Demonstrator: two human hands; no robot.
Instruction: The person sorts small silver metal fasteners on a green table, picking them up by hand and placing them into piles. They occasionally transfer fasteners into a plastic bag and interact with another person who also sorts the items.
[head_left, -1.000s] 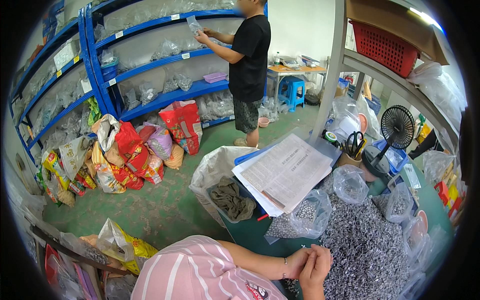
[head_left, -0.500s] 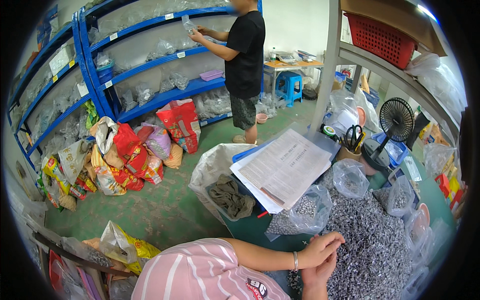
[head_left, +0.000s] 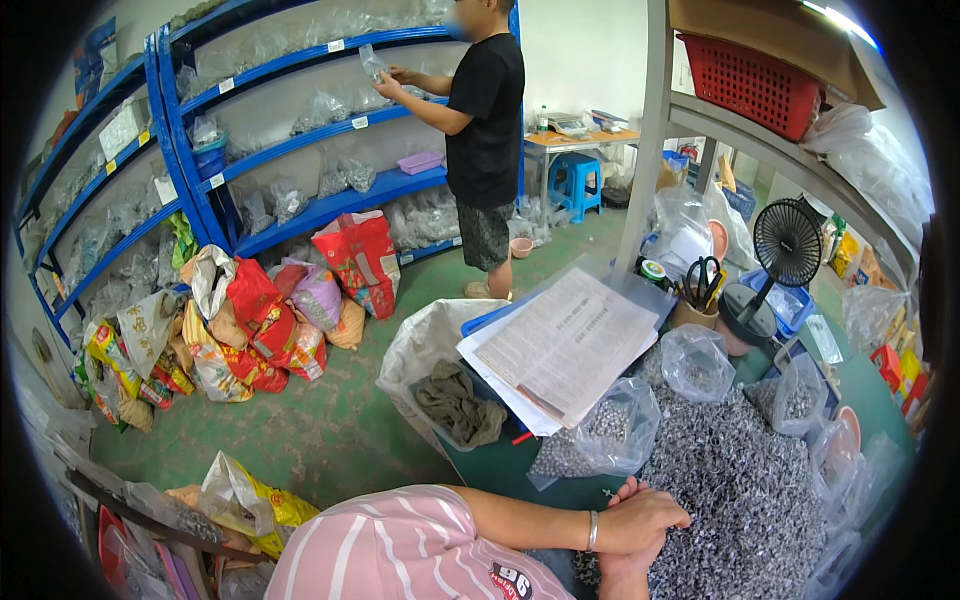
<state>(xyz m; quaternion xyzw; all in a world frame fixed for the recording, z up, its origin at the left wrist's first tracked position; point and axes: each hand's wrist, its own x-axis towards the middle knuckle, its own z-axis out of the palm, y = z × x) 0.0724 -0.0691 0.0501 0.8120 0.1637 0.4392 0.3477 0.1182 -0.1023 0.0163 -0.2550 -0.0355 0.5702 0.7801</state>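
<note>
My left hand, with a silver bracelet on its wrist, lies over my right hand. The two are clasped, left fingers curled down and right fingertips poking out past the left hand's far side. No object shows between them. They rest at the left edge of a large heap of small shiny metal parts on the green table. Just beyond them sits a clear plastic bag of small round metal pieces. Most of my right palm is hidden.
Printed papers lie past the bag, beside a white sack holding dark cloth. A black fan, a scissors holder and more bags stand at the back right. A person handles a small bag by the blue shelves.
My left fingers, stretched out over the right hand before, now curl down around it. Right fingertips have come into sight on the far side. The person by the shelves still holds the bag.
</note>
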